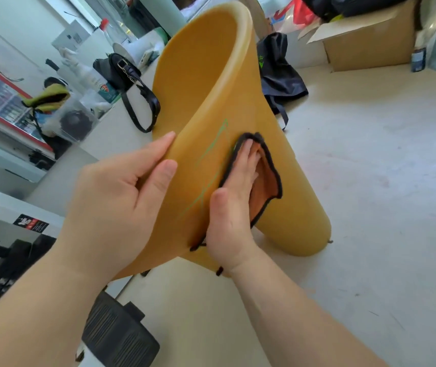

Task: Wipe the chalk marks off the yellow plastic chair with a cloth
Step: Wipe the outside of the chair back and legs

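Note:
The yellow plastic chair (211, 83) stands tilted on the floor in the middle of the view. Thin green chalk marks (213, 144) run down its outer side. My left hand (121, 194) grips the chair's near edge, thumb on the outside and fingers behind it. My right hand (234, 200) lies flat on an orange cloth (268, 178) with a black hem, pressing it against the chair just right of the chalk marks. Part of the cloth is hidden under the palm.
A black handbag (129, 78) and bottles sit on a white table at the left. A dark bag (280, 72) and a cardboard box (367, 43) lie on the floor behind the chair. A black grille-like object (119, 332) is near my left forearm. Pale floor stretches right.

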The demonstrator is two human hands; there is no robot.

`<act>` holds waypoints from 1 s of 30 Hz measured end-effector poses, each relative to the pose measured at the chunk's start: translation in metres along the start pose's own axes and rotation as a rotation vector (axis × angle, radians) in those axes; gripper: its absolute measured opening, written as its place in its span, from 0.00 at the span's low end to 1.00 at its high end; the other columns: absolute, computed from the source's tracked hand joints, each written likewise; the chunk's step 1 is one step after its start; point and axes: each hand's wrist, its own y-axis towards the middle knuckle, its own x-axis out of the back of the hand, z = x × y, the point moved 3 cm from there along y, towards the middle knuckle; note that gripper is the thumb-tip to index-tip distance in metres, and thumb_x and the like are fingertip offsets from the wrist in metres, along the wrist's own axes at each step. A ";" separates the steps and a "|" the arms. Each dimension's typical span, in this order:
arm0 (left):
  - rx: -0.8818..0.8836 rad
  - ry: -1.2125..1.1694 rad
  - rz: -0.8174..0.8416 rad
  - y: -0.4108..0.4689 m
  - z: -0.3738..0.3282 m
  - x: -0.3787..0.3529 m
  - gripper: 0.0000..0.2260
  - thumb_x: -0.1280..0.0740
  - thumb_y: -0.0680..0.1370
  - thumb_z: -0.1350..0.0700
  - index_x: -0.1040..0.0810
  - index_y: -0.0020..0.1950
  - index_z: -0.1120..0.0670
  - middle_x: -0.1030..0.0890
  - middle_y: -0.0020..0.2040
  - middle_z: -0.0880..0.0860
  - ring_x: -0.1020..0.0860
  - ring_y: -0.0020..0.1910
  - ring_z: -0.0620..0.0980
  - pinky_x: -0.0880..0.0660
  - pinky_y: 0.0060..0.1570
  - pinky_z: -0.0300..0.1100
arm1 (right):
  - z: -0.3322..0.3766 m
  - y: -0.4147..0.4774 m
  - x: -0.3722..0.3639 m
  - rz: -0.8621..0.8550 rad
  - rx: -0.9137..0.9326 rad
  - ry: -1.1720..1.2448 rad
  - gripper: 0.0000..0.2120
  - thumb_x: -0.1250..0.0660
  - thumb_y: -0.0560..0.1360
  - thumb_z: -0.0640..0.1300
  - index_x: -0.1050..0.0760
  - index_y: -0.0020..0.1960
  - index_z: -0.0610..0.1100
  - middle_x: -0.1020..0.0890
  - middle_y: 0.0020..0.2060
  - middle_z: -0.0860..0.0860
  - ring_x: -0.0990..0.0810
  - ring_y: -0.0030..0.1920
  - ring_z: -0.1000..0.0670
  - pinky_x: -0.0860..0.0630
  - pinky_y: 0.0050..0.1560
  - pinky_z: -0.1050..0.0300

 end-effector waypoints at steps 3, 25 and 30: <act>0.003 0.006 0.020 0.000 0.000 0.000 0.19 0.40 0.82 0.46 0.26 0.72 0.46 0.26 0.57 0.29 0.29 0.51 0.19 0.34 0.48 0.18 | 0.032 0.054 0.017 -0.007 0.092 0.003 0.55 0.65 0.67 0.82 0.58 0.84 0.47 0.56 0.83 0.53 0.64 0.82 0.54 0.69 0.79 0.46; 0.028 0.003 0.059 0.007 -0.002 0.006 0.17 0.37 0.81 0.43 0.24 0.69 0.40 0.23 0.46 0.30 0.27 0.45 0.23 0.35 0.43 0.18 | 0.037 0.011 -0.003 -0.111 0.052 -0.206 0.38 0.59 0.77 0.73 0.63 0.81 0.58 0.61 0.83 0.57 0.67 0.81 0.51 0.65 0.78 0.36; 0.041 -0.027 0.015 0.003 0.003 0.005 0.16 0.37 0.81 0.45 0.24 0.69 0.41 0.25 0.51 0.29 0.30 0.47 0.18 0.37 0.44 0.16 | 0.028 -0.043 -0.029 -0.057 0.052 -0.148 0.40 0.63 0.77 0.75 0.64 0.81 0.55 0.64 0.82 0.53 0.69 0.81 0.48 0.64 0.79 0.37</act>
